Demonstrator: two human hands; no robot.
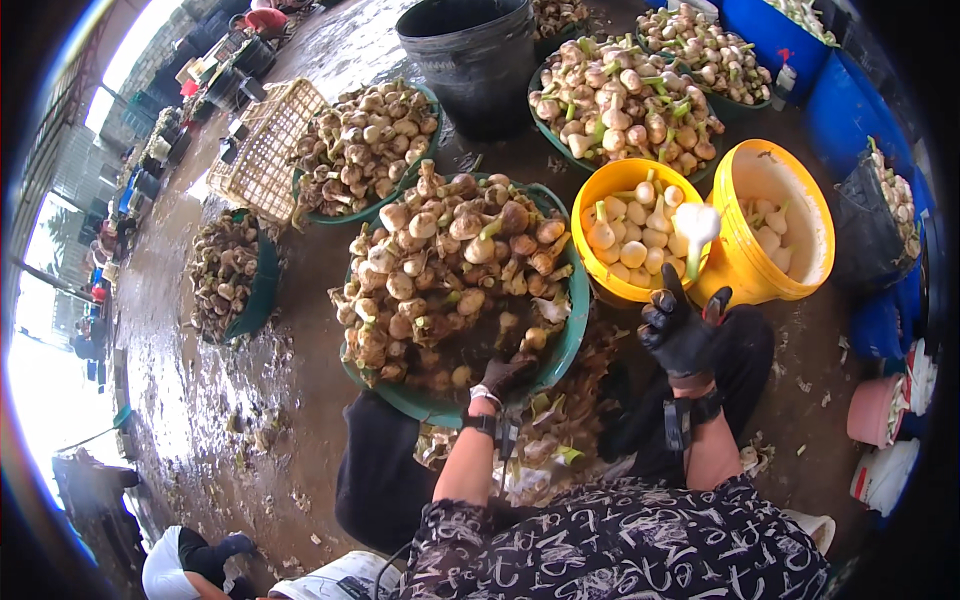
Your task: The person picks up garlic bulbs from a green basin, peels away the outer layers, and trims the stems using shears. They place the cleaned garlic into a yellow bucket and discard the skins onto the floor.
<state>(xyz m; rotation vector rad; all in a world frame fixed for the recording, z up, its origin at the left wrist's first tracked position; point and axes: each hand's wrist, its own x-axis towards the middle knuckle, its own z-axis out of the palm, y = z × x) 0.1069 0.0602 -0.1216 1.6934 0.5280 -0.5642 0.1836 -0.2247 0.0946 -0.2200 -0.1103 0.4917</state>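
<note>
- Left hand (507, 377): your black-gloved left hand is resting inside the near edge of the large green tub (578, 318), its fingertips beside a brown garlic bulb (535, 340); whether they are clamping it cannot be told.
- Right hand (690, 318): you are holding this gloved hand up below the yellow buckets, index finger and thumb standing apart.
- White garlic bulb (697, 222): it is showing just above your right index fingertip, stem downward, overlapping the front bucket's right rim; contact with the fingertip cannot be told.
- Large green tub: it is holding a heap of brown, unpeeled bulbs, with its base showing on your side.
- Front yellow bucket (630, 172): it is holding clean, pale bulbs.
- Right yellow bucket (735, 265): it is leaning beside the first, carrying some pale bulbs inside.
- Left green tub (265, 290): it is carrying brown bulbs.
- Black bucket (470, 75): it is standing beyond the large tub.
</note>
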